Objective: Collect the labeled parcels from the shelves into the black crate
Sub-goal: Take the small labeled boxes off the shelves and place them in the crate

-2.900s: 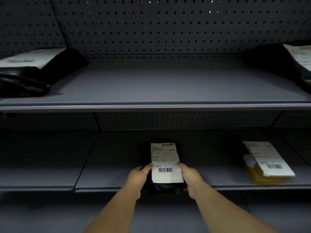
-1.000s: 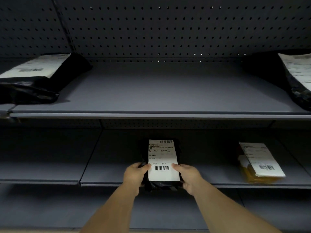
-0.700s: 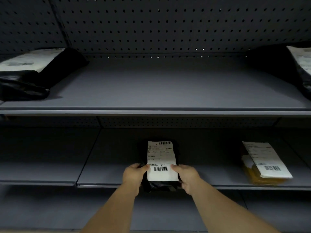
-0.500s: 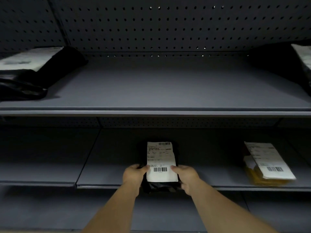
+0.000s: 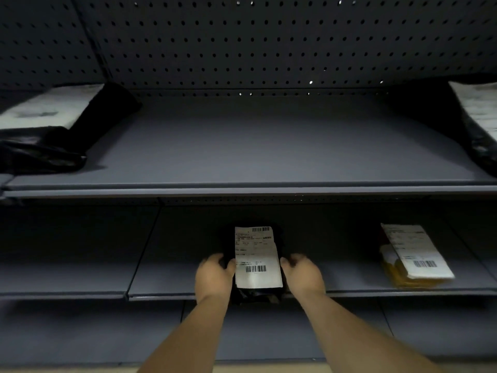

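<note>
Head view — both hands on one parcel
Left hand [image 5: 213, 275] and right hand [image 5: 305, 275] curl round the black labeled parcel [image 5: 256, 258] — gripping its sides, likely to lift it off the shelf [image 5: 336, 288].

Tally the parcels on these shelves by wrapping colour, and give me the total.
Black-wrapped parcels: 3, namely the upper-left parcel, the upper-right parcel and the held parcel between the left hand and right hand.
Yellow-wrapped parcels: 1, the yellow parcel on the lower shelf.
Total: 4.
</note>
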`<control>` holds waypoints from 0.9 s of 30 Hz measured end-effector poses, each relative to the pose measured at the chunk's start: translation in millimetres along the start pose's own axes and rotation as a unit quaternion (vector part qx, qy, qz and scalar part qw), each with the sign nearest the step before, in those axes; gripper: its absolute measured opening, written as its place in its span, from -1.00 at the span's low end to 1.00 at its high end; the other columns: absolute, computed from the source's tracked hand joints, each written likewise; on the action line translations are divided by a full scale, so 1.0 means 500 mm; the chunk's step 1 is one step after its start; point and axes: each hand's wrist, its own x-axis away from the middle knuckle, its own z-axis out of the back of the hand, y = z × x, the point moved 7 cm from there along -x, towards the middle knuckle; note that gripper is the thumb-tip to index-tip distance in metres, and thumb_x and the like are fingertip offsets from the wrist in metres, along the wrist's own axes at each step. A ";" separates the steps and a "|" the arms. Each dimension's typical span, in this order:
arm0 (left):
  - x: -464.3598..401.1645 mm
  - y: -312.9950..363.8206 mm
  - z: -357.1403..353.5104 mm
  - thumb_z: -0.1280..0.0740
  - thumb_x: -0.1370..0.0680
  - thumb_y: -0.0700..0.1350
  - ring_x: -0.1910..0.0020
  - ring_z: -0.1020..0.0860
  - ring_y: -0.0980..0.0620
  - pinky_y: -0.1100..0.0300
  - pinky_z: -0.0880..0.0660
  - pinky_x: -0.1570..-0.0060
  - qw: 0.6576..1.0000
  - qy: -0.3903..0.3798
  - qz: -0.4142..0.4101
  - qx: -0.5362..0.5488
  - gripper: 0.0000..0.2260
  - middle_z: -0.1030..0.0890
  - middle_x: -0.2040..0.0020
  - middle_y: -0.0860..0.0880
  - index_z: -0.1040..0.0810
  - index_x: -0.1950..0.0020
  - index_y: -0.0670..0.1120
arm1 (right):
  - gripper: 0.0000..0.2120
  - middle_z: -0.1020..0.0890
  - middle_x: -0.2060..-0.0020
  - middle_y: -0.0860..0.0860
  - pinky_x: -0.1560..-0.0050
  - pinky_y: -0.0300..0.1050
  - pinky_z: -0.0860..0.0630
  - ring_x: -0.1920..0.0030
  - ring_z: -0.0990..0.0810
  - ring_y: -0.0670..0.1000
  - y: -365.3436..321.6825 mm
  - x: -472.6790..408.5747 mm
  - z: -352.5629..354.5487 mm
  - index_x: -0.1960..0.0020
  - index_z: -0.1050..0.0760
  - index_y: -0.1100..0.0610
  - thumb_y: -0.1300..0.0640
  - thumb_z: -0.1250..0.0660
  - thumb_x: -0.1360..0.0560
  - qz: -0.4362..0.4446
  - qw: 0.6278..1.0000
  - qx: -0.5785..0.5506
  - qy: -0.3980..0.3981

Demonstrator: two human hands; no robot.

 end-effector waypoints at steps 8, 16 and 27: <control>0.093 0.101 0.023 -0.22 -0.56 0.08 -0.14 -0.46 0.05 0.20 -0.42 -0.08 0.941 0.010 -0.247 -0.233 -0.70 -0.53 -0.18 0.04 -0.51 -0.24 0.03 | -0.62 -0.46 -0.29 -0.04 -0.29 -0.12 -0.31 -0.33 -0.35 -0.01 -0.036 0.110 0.068 -0.37 -0.39 -0.01 -0.04 -0.17 -0.57 0.182 0.945 0.241 0.123; 0.174 0.146 -0.016 -0.17 -0.56 0.14 -0.16 -0.46 0.03 0.15 -0.37 -0.14 0.905 -0.013 -0.322 -0.279 -0.68 -0.53 -0.16 0.03 -0.49 -0.21 0.03 | -0.60 -0.43 -0.33 -0.03 -0.36 -0.09 -0.25 -0.39 -0.31 -0.01 0.019 0.160 0.121 -0.38 -0.38 0.01 -0.06 -0.17 -0.58 0.171 0.938 0.267 0.144; 0.285 0.265 -0.130 -0.12 -0.58 0.16 -0.17 -0.46 0.01 0.14 -0.33 -0.18 0.872 -0.013 -0.369 -0.322 -0.66 -0.51 -0.18 0.03 -0.48 -0.21 0.01 | -0.62 -0.46 -0.28 -0.04 -0.33 -0.10 -0.29 -0.34 -0.36 -0.01 0.142 0.163 0.294 -0.34 -0.41 0.00 -0.05 -0.21 -0.55 0.164 0.934 0.260 0.181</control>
